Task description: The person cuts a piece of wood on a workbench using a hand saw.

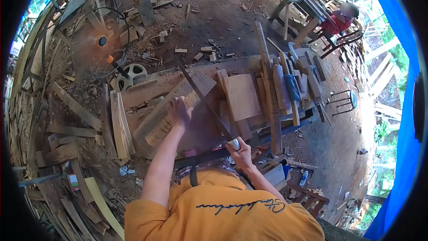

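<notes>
My right hand [240, 152] is closed around the light handle of a long handsaw [216, 118]. The saw's dark blade slants up to the left and lies across the right part of a thick wooden board [162, 111]. A row of cuts runs along the board's near edge. My left hand [179, 112] rests on that board, left of the blade, with its fingers apart. The board lies at a slant on a wooden workbench [198, 138].
Flat boards [242, 97] and long planks [266, 80] lie right of the saw. A fan [101, 41] stands at the upper left. A person in red [336, 23] sits at the upper right. Wood scraps [206, 49] litter the ground beyond the bench.
</notes>
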A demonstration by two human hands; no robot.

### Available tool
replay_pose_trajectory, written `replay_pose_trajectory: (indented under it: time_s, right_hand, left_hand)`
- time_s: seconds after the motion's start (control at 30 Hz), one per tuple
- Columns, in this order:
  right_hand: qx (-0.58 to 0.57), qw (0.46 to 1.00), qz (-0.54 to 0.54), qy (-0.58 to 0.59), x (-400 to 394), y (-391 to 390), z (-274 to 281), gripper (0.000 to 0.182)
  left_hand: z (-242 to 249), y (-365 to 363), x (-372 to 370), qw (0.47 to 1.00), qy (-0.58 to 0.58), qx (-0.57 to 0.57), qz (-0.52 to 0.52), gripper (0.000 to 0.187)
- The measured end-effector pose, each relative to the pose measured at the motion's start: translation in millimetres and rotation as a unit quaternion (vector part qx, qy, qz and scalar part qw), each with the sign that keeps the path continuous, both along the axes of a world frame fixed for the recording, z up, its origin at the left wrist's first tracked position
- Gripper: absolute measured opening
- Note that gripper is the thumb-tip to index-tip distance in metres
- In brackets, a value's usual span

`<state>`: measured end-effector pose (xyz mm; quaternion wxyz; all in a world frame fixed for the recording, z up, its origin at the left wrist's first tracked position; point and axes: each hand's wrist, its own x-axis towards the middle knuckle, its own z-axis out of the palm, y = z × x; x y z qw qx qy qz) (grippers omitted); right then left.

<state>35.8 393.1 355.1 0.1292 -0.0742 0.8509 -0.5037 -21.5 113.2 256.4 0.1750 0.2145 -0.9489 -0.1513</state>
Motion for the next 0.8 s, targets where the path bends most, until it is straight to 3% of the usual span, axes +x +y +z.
replay_pose_trajectory:
  time_s: [0.17,0.47,0.8]
  right_hand:
    - [0.028,0.999,0.015,-0.017,-4.8,5.2,-2.8,0.025]
    - [0.0,1.0,-0.009,-0.026,-2.5,18.6,-22.0,0.025]
    - [-0.006,0.998,-0.022,-0.061,2.6,20.5,-13.6,0.024]
  left_hand:
    - [15.3,-9.7,18.3,0.992,-0.096,0.074,-0.035,0.064]
    - [34.8,-29.8,47.2,0.973,-0.191,0.131,0.009,0.057]
    - [34.8,-37.0,54.9,0.977,-0.126,0.171,0.003,0.045]
